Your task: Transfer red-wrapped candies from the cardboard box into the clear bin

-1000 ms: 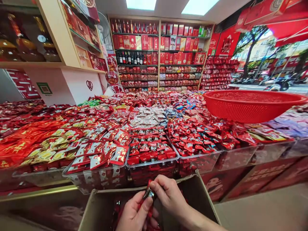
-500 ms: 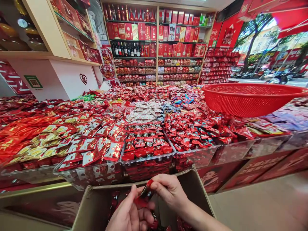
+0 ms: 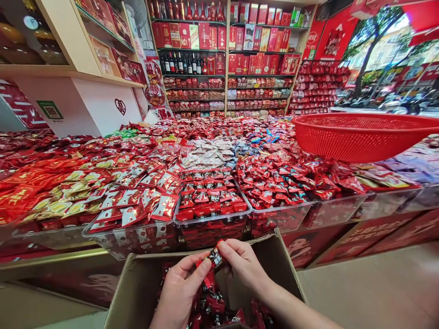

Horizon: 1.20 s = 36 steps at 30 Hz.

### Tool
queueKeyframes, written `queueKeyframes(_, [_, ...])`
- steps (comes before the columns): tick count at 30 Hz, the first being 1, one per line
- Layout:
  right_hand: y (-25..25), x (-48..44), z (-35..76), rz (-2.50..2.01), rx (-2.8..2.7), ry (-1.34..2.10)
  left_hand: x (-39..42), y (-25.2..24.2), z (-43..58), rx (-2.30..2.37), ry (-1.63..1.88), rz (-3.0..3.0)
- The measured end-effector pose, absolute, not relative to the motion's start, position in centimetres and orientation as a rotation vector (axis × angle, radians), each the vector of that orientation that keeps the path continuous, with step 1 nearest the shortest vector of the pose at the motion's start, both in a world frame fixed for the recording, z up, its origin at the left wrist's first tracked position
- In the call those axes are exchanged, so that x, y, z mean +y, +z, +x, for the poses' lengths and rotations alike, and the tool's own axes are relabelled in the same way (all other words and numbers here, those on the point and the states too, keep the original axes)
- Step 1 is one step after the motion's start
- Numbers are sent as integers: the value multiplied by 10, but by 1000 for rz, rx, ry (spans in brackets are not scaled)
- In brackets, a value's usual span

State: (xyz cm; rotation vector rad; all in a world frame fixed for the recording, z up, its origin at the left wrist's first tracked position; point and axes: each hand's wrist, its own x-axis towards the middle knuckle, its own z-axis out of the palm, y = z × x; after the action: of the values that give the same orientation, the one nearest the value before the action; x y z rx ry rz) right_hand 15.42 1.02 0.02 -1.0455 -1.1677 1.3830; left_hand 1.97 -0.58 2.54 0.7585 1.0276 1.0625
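Both hands hold one small red and black wrapped candy [image 3: 216, 259] above an open cardboard box [image 3: 144, 269]. My left hand [image 3: 185, 283] pinches its left end between thumb and fingers. The other end is pinched by my right hand [image 3: 242, 262]. Below, inside the box, lie several loose wrapped candies [image 3: 214, 304] of the same look. Just beyond the box, a clear plastic bin [image 3: 212, 219] holds rows of similar red and black candies.
Bins of red and white packets [image 3: 164, 208] and red candies [image 3: 274, 183] flank the middle bin. A red plastic basket [image 3: 356, 141] rests on the goods at the right. Shelves of bottles and boxes [image 3: 192, 36] stand at the back.
My left hand has turned from palm-up to pinching the candy's left end. The candy is now held level between both hands, and more of the box's contents show.
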Motion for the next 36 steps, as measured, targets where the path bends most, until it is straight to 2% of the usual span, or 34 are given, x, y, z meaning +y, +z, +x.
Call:
queueKeyframes(6, [1, 5, 155, -1028, -1195, 1289, -6, 18, 18, 1018, 1122, 778])
queueKeyframes(11, [6, 2, 164, -1045, -1377, 1184, -8, 8, 9, 1093, 1094, 1021])
queueKeyframes(14, [33, 12, 181, -1053, -1533, 819, -2, 22, -2, 1237, 1137, 1484])
queueKeyframes(18, [78, 46, 202, -996, -1677, 285, 29, 59, -11, 1347, 1332, 2411])
queueKeyframes(22, [94, 84, 203, -974, -2013, 58, 68, 83, -8, 1357, 1187, 2679])
queueKeyframes(27, [87, 99, 195, -1039, -2347, 28, 86, 84, -2, 1381, 994, 2704])
queueKeyframes(36, [86, 96, 188, -1184, -2411, 189, 87, 83, 2, 1417, 832, 2642])
